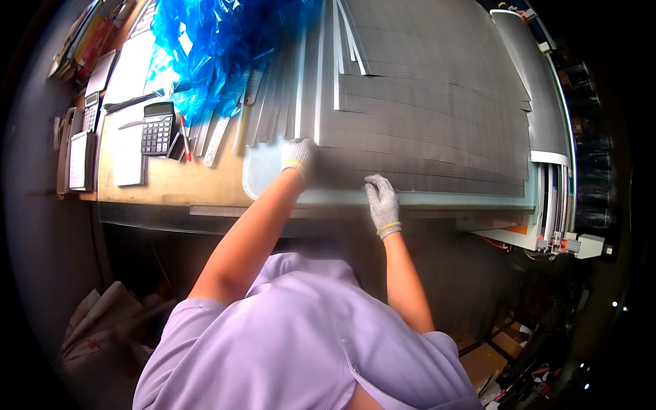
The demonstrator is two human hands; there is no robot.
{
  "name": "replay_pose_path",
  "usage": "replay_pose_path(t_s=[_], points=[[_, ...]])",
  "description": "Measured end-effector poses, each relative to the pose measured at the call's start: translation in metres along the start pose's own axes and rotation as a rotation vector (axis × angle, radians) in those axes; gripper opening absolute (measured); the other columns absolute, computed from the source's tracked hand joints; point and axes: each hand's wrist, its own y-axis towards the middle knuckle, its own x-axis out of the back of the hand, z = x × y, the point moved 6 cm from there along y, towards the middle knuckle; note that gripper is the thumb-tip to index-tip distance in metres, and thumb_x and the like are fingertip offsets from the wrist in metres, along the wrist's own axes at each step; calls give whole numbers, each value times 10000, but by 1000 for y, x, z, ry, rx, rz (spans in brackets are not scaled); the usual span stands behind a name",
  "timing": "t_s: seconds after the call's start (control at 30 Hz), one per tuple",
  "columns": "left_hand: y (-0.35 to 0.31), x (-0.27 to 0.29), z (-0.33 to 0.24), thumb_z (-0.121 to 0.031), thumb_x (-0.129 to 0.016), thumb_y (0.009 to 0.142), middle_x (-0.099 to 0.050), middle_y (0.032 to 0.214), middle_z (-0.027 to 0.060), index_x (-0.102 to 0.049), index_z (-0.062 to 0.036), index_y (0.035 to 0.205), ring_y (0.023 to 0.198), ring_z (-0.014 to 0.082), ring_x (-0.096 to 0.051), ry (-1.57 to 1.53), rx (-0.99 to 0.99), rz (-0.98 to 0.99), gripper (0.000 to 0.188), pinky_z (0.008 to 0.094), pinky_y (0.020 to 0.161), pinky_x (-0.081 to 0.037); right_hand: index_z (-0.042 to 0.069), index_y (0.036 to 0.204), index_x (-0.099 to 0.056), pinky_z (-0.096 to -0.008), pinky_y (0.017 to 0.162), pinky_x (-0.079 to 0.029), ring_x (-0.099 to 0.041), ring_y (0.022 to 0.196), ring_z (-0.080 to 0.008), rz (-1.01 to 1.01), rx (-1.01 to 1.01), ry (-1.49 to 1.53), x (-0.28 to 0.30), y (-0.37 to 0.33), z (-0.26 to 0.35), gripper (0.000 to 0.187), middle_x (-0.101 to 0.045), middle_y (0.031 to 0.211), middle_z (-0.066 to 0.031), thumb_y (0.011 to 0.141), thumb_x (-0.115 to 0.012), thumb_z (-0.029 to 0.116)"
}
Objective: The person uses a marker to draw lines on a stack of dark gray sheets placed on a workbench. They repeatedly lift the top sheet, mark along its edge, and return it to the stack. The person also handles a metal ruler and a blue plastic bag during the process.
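Note:
My left hand, in a pale knitted glove with a yellow cuff band, is at the left edge of a stack of dark grey sheets. Its fingers are curled; what they hold, if anything, is hidden. Long narrow strips, some white-edged, run away from just beyond that hand. Near the front edge of the stack is my right hand, gloved alike, its fingers loosely bent and apart with nothing visible between them. Between the two hands the grey surface looks blurred. A pale blue-green board lies beneath the sheets.
Crumpled blue plastic film is heaped at the far left. Nearer stand a black calculator, a red pen and a ruler on the wooden tabletop. Along the right side runs a machine with a grey roll.

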Motion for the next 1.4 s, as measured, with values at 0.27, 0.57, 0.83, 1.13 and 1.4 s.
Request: replay_pose_path(t_s=[0.27,0.57,0.83,1.13,1.4], points=[[-45,-23,-188,-244,-730,922,-666,1012,115,-567,6,1139,865,211,-672,-777,507,56,369,320,836,-578,2,1039,-682,-371,852,-514,-678,944,-269,-177,-238,201,35,-12,-61,220,-708,996,-142,967,-617,200],[-97,13,-200,-150,-730,906,-669,871,51,-655,9,939,837,132,-641,-770,357,1,178,268,763,-533,58,1575,-188,-483,1223,-159,-215,1508,-320,-638,-756,1195,146,22,-179,1092,-199,1641,-141,825,-670,687],[-134,34,-143,-175,-736,885,-595,808,-24,-674,5,936,749,69,-499,-628,385,-46,198,261,700,-440,-20,1260,-570,-486,1098,-371,-511,1210,-285,-798,-806,850,165,-31,-220,452,-582,1239,-134,871,-736,138],[-133,89,-134,-289,-716,851,-700,968,202,-694,31,1070,875,306,-675,162,90,-285,388,389,829,-524,6,875,-620,-416,707,-521,-612,693,-248,-525,-876,-46,182,-62,-156,193,-621,830,-70,889,-720,170],[30,22,-123,-305,-647,954,-683,854,115,-661,74,1155,767,172,-641,-160,321,-188,429,287,724,-507,66,879,-664,-443,918,-441,-570,1028,-300,-199,-314,-476,107,-4,-89,170,-622,985,-110,880,-713,229]])
